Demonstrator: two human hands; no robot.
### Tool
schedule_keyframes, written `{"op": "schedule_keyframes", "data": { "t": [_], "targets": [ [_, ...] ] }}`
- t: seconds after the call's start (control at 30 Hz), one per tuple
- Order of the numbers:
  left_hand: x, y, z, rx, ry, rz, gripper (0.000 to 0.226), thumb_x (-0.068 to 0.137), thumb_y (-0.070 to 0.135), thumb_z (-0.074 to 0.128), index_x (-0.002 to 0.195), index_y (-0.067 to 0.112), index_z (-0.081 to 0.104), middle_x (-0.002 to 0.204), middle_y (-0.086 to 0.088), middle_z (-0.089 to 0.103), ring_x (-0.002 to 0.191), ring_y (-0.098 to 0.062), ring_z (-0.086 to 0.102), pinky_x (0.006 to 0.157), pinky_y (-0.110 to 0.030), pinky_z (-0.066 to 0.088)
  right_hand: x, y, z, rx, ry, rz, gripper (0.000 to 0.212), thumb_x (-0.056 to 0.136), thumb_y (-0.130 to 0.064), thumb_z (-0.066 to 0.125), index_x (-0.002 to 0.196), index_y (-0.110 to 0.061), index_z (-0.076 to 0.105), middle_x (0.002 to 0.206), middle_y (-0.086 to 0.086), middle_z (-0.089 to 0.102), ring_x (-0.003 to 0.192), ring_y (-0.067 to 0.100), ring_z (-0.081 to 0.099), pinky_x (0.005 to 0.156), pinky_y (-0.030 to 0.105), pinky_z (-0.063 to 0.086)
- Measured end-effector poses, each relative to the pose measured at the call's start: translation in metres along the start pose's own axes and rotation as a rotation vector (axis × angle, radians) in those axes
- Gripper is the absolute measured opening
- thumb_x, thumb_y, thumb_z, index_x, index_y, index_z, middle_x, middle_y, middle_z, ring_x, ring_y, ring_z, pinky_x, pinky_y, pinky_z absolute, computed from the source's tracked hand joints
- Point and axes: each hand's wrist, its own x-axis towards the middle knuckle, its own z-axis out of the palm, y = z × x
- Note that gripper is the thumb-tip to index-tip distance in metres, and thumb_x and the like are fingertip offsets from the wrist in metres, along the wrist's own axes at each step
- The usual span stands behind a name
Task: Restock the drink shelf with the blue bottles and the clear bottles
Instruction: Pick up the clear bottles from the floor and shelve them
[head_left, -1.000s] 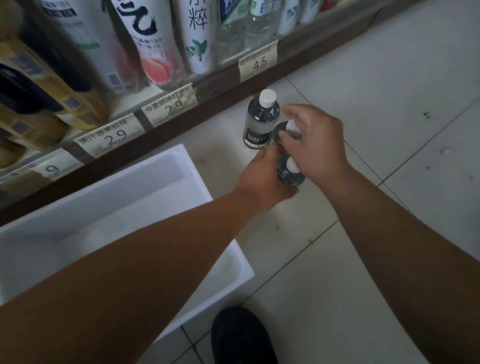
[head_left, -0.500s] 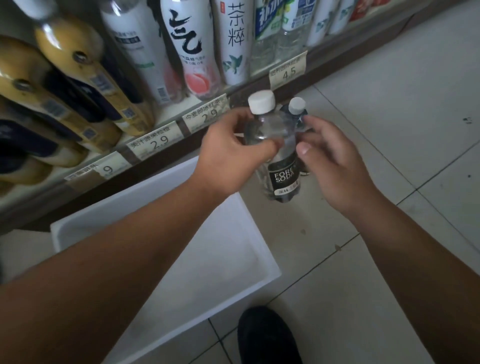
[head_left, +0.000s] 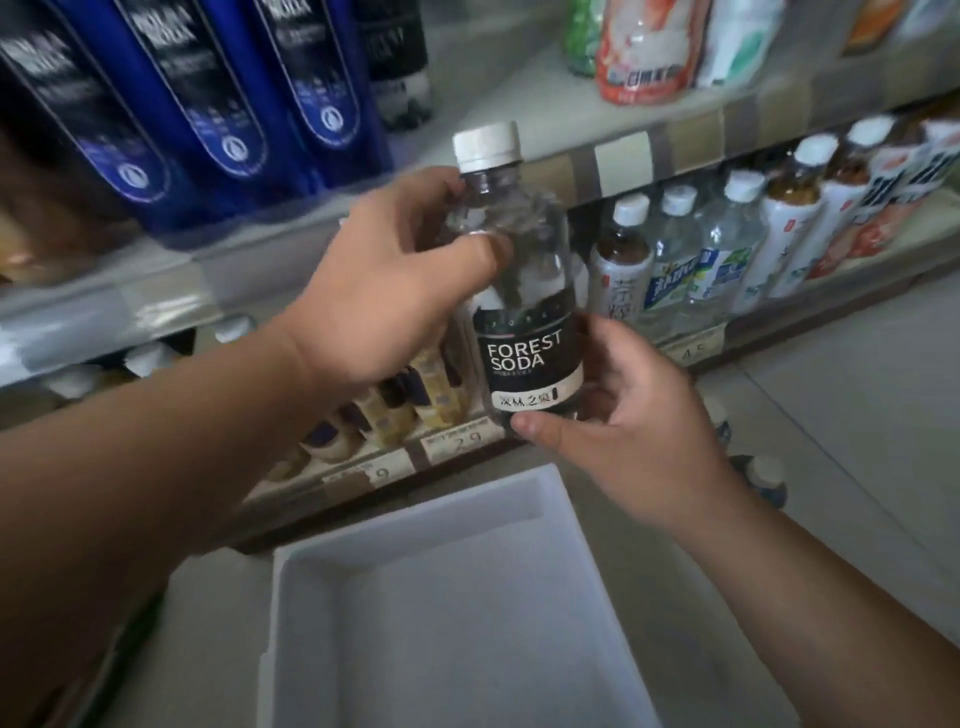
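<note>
A clear bottle (head_left: 524, 291) with a white cap and a black "FOREST SODA" label is held upright in front of the drink shelf (head_left: 618, 161). My left hand (head_left: 395, 291) wraps its upper body from the left. My right hand (head_left: 634, 415) cups its base from the right and below. Tall blue bottles (head_left: 234, 93) stand on the upper shelf at the left. Two more clear bottles (head_left: 769, 478) stand on the floor to the right, partly hidden behind my right arm.
A white bin (head_left: 447, 613) with nothing in it sits on the tiled floor below my hands. The lower shelf holds tea and water bottles (head_left: 717, 249) at the right and yellow bottles (head_left: 395, 410) lying at the left. Price tags (head_left: 457, 441) line its edge.
I have lifted the clear bottle from floor level up to the middle shelf's height. The view has tilted up, showing the blue bottles. My right hand has slid down to the bottle's base.
</note>
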Motion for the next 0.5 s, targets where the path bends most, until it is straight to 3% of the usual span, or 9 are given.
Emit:
{"op": "schedule_keyframes", "data": {
  "t": [0.13, 0.27, 0.4, 0.5],
  "targets": [
    [0.011, 0.045, -0.039, 0.135, -0.027, 0.069, 0.035, 0.085, 0.012, 0.073, 0.120, 0.015, 0.064, 0.111, 0.000, 0.073, 0.102, -0.014, 0.071, 0.092, -0.035, 0.058, 0.033, -0.036, 0.005, -0.044, 0.061, -0.103, 0.071, 0.058, -0.038, 0.086, 0.120, -0.053, 0.056, 0.122, -0.016, 0.070, 0.115, 0.006, 0.066, 0.097, 0.041, 0.055],
    [0.034, 0.087, -0.074, 0.311, 0.037, 0.155, 0.054, 0.075, 0.023, 0.068, 0.126, 0.017, 0.052, 0.114, -0.006, 0.067, 0.106, -0.022, 0.067, 0.094, -0.048, 0.054, 0.069, -0.082, 0.004, -0.108, 0.055, -0.201, 0.064, 0.059, -0.044, 0.082, 0.118, -0.048, 0.058, 0.114, -0.016, 0.072, 0.108, 0.006, 0.068, 0.092, 0.042, 0.057],
    [0.064, 0.126, -0.098, 0.676, 0.146, 0.264, 0.066, 0.070, 0.037, 0.066, 0.131, 0.023, 0.046, 0.111, 0.003, 0.065, 0.102, -0.015, 0.064, 0.092, -0.038, 0.053, 0.111, -0.122, -0.001, -0.208, 0.065, -0.275, 0.050, 0.068, -0.032, 0.087, 0.106, -0.048, 0.058, 0.104, -0.022, 0.072, 0.098, -0.005, 0.067, 0.086, 0.028, 0.056],
    [0.086, 0.145, -0.106, 0.943, 0.182, 0.299, 0.070, 0.076, 0.043, 0.069, 0.137, 0.022, 0.045, 0.114, 0.003, 0.061, 0.106, -0.018, 0.060, 0.092, -0.033, 0.050, 0.139, -0.136, -0.002, -0.300, 0.086, -0.288, 0.047, 0.073, -0.027, 0.086, 0.101, -0.044, 0.054, 0.092, -0.029, 0.063, 0.087, -0.014, 0.059, 0.070, 0.012, 0.044]
  ]
}}
